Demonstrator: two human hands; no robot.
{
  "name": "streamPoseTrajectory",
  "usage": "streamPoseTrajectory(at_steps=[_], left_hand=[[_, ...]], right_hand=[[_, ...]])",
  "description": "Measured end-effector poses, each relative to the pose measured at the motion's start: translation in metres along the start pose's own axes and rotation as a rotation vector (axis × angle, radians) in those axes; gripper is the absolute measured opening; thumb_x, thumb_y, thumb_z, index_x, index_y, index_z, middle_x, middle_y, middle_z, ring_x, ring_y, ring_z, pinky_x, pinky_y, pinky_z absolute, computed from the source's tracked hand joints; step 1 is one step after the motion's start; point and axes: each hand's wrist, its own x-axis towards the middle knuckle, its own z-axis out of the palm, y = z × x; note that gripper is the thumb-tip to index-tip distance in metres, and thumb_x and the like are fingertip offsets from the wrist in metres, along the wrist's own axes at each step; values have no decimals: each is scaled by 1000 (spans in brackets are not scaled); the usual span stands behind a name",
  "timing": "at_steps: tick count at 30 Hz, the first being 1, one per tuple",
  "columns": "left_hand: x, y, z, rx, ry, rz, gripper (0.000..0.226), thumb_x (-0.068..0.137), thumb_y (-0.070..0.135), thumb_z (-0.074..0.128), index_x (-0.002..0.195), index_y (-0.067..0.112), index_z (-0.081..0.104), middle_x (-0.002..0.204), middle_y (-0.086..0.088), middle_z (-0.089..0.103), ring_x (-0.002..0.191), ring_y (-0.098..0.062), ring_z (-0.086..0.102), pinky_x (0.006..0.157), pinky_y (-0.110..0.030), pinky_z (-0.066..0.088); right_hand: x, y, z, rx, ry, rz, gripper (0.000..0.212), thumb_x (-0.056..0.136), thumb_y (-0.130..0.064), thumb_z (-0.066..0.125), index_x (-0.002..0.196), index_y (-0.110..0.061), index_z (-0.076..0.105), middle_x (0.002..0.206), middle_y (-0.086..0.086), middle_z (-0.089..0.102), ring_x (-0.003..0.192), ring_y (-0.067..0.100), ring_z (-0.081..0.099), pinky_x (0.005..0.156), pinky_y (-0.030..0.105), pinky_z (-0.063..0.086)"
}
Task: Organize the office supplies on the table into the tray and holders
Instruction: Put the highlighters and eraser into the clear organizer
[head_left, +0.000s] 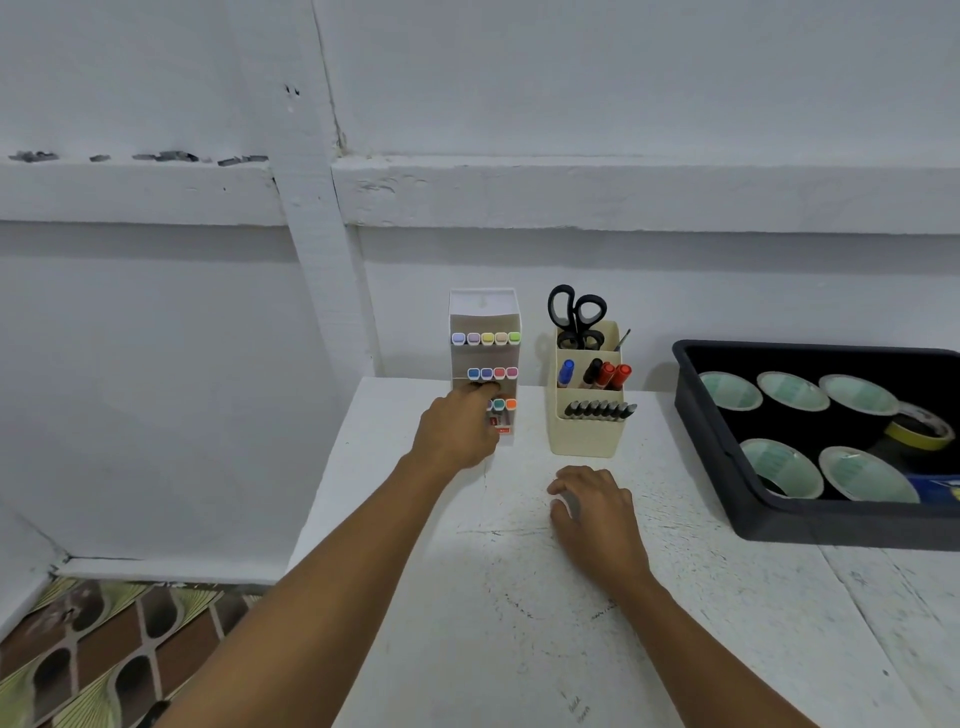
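Left grip (457, 431): being held against the middle row of the white tiered marker holder (484, 358); closure cannot be told.
Right grip (597, 512): being curled round a small pale object (569, 505), just short of the cream plastic pen holder (587, 436).

Place: plain room, likely home | white painted wall (623, 104) | patterned floor (104, 649) | scuffed table (519, 623)

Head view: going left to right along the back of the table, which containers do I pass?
Marker box → cream pen holder → black tray.
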Motion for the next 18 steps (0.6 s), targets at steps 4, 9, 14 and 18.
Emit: streamPoseTrajectory(at_steps=[4, 9, 14, 18], left_hand=[[3, 2, 2, 53, -11, 47, 46, 88, 25, 64, 131, 30, 49, 132, 0, 58, 104, -29, 62, 90, -40, 52], [-1, 7, 0, 51, 27, 69, 42, 89, 28, 62, 129, 27, 51, 130, 1, 59, 102, -27, 63, 87, -38, 52], [-36, -6, 7, -45, 305, 156, 42, 90, 28, 63, 131, 19, 55, 137, 1, 56, 90, -21, 68, 77, -27, 52], [-53, -25, 20, -81, 346, 21, 42, 90, 29, 63, 128, 16, 54, 134, -2, 53, 95, -19, 65, 77, -22, 49]], right_hand=[[-1, -2, -2, -1, 11, -10, 20, 92, -23, 58, 110, -24, 67, 127, -9, 60, 119, 12, 48, 99, 33, 32], [-4, -3, -2, -8, 32, -26, 20, 90, -20, 59, 108, -23, 68, 124, -9, 61, 117, 13, 49, 93, 30, 30], [-1, -9, -1, -89, -5, -83, 28, 91, -20, 58, 117, -23, 66, 127, -7, 61, 118, 16, 51, 98, 33, 34], [10, -29, 4, 33, -129, -47, 45, 96, -27, 55, 140, -24, 48, 147, -6, 46, 135, 14, 40, 112, 27, 26]])
